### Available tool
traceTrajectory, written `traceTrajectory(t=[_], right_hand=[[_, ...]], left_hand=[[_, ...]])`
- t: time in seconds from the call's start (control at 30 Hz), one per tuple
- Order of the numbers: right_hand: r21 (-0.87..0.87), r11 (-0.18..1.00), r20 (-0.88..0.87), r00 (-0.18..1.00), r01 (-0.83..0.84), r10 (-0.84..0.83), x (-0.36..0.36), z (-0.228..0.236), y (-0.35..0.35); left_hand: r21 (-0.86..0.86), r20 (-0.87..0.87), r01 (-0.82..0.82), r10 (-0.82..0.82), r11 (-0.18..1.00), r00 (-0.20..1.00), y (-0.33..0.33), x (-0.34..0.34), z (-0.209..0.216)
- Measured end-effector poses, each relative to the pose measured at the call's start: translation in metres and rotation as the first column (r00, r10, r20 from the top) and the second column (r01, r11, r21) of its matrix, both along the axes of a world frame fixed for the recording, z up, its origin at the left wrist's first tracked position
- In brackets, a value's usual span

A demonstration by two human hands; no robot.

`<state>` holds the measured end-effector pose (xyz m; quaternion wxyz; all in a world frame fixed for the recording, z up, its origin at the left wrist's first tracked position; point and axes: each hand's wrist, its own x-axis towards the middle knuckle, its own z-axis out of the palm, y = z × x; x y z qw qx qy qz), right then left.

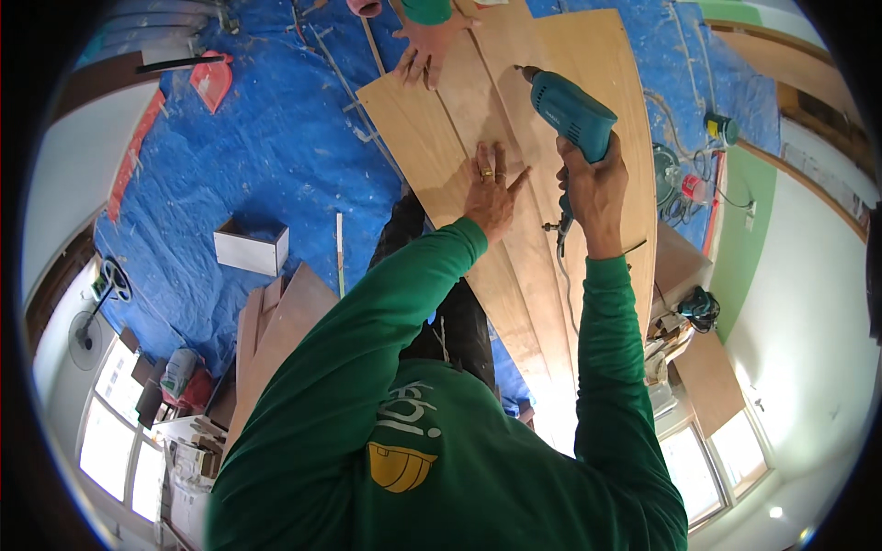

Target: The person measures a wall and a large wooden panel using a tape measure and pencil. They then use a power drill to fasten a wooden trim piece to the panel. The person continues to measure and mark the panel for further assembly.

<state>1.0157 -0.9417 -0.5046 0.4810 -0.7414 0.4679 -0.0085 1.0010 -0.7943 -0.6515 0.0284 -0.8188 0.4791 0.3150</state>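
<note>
1. Right hand (597,188): fingers wrapped round handle of teal power drill (571,106).
2. Drill location: over wooden boards (524,275), bit toward far side; contact with wood, cannot tell.
3. Left hand (493,197): fingers spread on boards, left of drill.
4. Co-worker's hand (430,48): spread, at boards' far end.
5. Blue tarp (266,156) beneath; white-sided box (250,253) at left.

The right hand (597,191) holds a teal drill (571,110) over wooden boards (540,207), the left hand (492,197) spread on them.
</note>
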Motion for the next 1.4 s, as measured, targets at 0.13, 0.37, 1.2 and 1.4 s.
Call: traceTrajectory(t=[0.13,0.37,1.2,1.4], right_hand=[[-0.008,1.000,-0.043,0.999,-0.007,0.007,0.004,0.005,0.003],[-0.007,1.000,-0.023,1.000,0.012,-0.012,0.004,-0.001,0.006],[0.069,0.993,-0.171,0.980,-0.090,0.101,0.058,0.032,-0.009],[0.045,0.995,-0.157,0.983,-0.089,0.095,0.069,0.030,0.009]], left_hand=[[-0.002,-0.019,-0.011,0.011,1.000,1.000,0.000,0.001,0.000],[-0.025,-0.024,-0.034,0.034,0.999,0.999,0.000,-0.004,-0.004],[-0.039,-0.074,-0.079,0.076,0.996,0.994,0.006,-0.001,0.000],[-0.022,-0.088,-0.064,0.062,0.998,0.994,0.004,0.002,0.001]])
